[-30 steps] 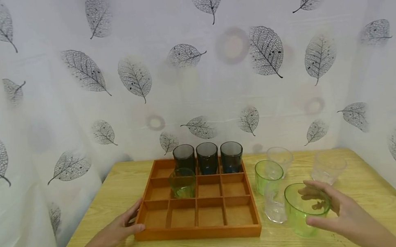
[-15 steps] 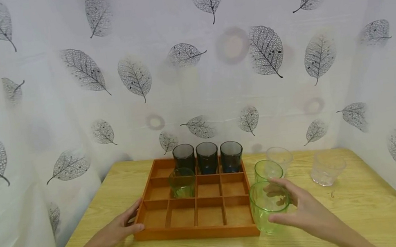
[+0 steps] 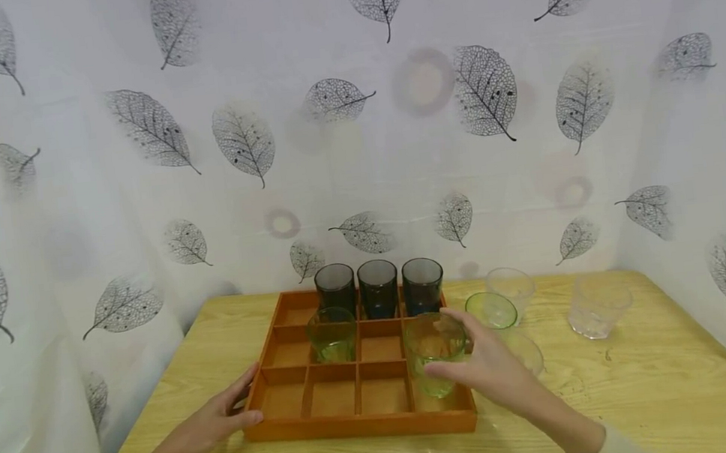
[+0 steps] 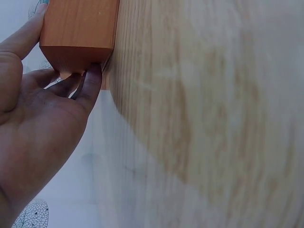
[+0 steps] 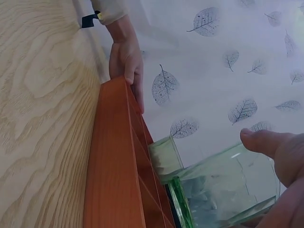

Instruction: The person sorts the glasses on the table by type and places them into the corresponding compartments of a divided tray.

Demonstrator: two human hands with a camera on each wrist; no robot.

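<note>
A wooden compartment tray lies on the table. At its near-left corner my left hand grips it, with the thumb at the rim and the fingers against the outer wall. My right hand holds a clear green glass between thumb and fingers over the right-hand column of the tray. Whether the glass's base touches a compartment floor I cannot tell. Another green glass stands in the middle row. Three dark grey glasses, one of them this middle glass, stand along the back row.
Right of the tray stands a green glass, partly behind my right hand. Near it are a clear glass at the back, a clear glass by my wrist and a clear glass further right. A leaf-patterned curtain surrounds the table.
My right hand has carried the green glass leftward from the table to above the tray's right side, exposing the glasses behind it. My left hand stays at the tray's corner.
</note>
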